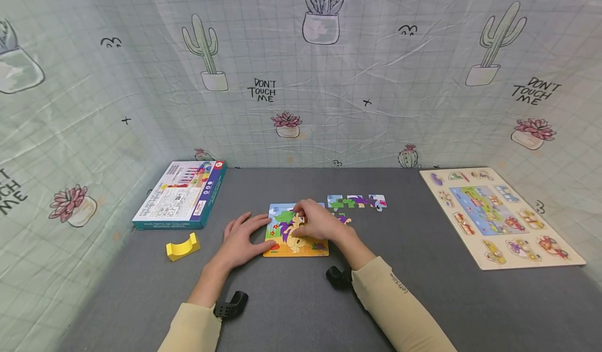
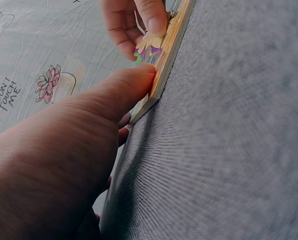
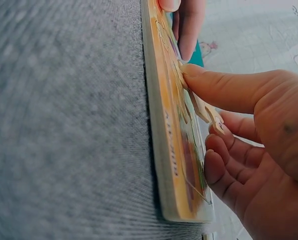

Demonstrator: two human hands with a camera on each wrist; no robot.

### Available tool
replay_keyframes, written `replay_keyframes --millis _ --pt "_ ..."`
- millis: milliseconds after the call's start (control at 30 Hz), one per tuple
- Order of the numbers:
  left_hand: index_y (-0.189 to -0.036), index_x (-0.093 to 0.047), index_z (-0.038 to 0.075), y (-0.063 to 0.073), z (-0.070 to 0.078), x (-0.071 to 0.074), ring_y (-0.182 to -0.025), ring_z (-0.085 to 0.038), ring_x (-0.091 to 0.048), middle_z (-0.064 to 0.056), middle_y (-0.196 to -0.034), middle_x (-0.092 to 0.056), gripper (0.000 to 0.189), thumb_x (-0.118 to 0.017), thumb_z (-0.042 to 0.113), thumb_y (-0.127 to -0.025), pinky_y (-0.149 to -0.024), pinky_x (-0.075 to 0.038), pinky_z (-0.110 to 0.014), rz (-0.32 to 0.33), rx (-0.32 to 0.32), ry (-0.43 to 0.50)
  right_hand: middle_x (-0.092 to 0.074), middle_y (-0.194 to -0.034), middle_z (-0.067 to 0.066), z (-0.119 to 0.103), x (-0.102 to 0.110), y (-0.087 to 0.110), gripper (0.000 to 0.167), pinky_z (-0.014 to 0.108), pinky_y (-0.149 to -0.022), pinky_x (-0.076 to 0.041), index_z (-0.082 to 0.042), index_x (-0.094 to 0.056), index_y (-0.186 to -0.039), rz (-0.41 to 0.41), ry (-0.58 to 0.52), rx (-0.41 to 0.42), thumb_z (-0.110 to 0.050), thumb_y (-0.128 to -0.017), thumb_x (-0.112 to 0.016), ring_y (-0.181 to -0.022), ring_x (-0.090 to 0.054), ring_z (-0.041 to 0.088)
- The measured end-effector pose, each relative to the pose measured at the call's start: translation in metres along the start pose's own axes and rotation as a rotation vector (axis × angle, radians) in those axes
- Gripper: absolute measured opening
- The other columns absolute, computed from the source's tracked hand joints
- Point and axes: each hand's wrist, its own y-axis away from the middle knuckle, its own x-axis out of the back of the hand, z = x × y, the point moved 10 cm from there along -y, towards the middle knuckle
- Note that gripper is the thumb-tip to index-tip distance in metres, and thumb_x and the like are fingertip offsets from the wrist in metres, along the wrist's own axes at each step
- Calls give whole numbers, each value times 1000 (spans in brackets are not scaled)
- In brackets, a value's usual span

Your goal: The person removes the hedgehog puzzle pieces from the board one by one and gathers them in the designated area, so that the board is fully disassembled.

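Observation:
A square jigsaw puzzle board (image 1: 275, 250) with a yellow-and-purple animal picture lies flat on the grey table. My left hand (image 1: 241, 241) rests at its left side with fingers spread. In the left wrist view the left thumb (image 2: 131, 82) presses on the board's edge. Over the middle of the picture, my right hand (image 1: 316, 220) pinches a pale yellow puzzle piece (image 3: 201, 107) between thumb and fingers. That piece is tilted up from the board in the right wrist view. Loose puzzle pieces (image 1: 356, 201) lie behind and right of the board, some partly hidden by the right hand.
A blue-edged flat box (image 1: 176, 198) lies at the back left, with a yellow curved block (image 1: 183, 247) in front of it. On the right is a wooden picture board (image 1: 500, 219) with vehicles and other shapes. A printed cloth (image 1: 301, 80) hangs behind the table.

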Motion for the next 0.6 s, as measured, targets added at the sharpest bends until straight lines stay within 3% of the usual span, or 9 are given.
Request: replay_keyframes --millis 333,600 --pt "-141 -61 14 1 2 2 -145 -43 -26 -7 -149 -52 61 -75 44 -89 -111 -8 -67 14 -12 -8 -55 -96 2 -6 10 5 38 32 -75 -46 -3 -61 -122 51 -48 37 -13 -90 -78 -83 -52 18" --pt "-141 -61 15 1 3 1 -146 -43 -25 -6 -149 -52 62 -75 45 -89 -111 -8 -68 6 -8 -8 -61 -98 0 -1 12 5 31 33 -78 -50 -7 -62 -119 63 -149 31 -11 -92 -76 -86 -57 16"
